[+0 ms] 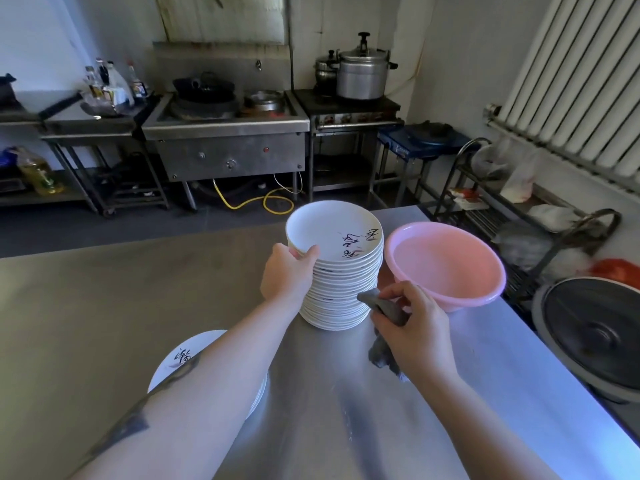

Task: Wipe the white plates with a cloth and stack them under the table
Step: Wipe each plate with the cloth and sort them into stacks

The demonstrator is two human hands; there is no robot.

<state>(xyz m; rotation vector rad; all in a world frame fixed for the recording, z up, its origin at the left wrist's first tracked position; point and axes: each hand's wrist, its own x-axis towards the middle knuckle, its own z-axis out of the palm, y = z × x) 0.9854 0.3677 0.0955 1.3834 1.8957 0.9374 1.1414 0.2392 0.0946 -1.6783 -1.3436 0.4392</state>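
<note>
A tall stack of white plates (341,296) with black script stands on the steel table (104,306). My left hand (287,271) grips the near-left rim of the top plate (329,226), thumb on top, and that plate is tilted up slightly. Just right of the stack's base, my right hand (414,323) holds a grey cloth (381,306), whose tail hangs down to the table. A second, low stack of white plates (180,362) lies at the near left, partly hidden under my left forearm.
A pink plastic basin (446,265) with water sits right of the tall stack. Beyond the table's right edge are a large dark wok lid (595,334) and a metal rack (519,216). Stoves and pots line the far wall.
</note>
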